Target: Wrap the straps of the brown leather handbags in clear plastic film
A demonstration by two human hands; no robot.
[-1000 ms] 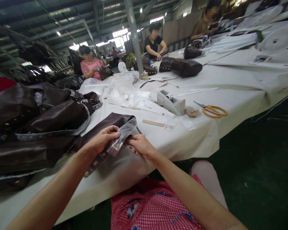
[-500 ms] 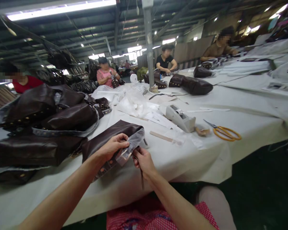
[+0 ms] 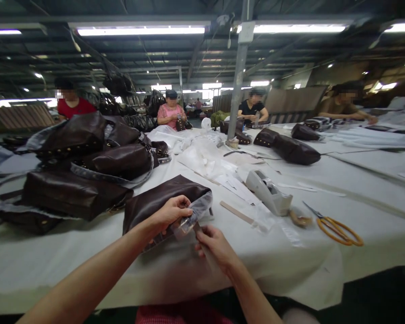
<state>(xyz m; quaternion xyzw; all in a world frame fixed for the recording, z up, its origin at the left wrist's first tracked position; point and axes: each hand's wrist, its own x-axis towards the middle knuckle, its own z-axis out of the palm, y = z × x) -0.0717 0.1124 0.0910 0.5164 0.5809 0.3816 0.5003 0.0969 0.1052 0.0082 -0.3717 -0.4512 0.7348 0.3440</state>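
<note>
A dark brown leather bag (image 3: 162,193) lies before me at the table's front edge. Clear plastic film (image 3: 202,203) wraps the strap at its right end. My left hand (image 3: 176,212) pinches this wrapped strap between thumb and fingers, over the bag. Close by on the right, my right hand (image 3: 215,245) is closed on a narrow brown strip (image 3: 208,257), whose lower part hangs below the fingers. The strip's upper end meets the film's edge; whether it is tucked inside, I cannot tell.
Several brown bags (image 3: 60,193) are piled at left. To the right are a tape dispenser (image 3: 270,193), orange-handled scissors (image 3: 335,229) and a flat tan strip (image 3: 236,211). Plastic sheets (image 3: 202,155) and a post (image 3: 238,85) stand further back. Several people work across the table.
The camera view has levelled and shifted, so the scene sits differently. Both hands keep their grips; the brown strip now slants instead of hanging straight down.
</note>
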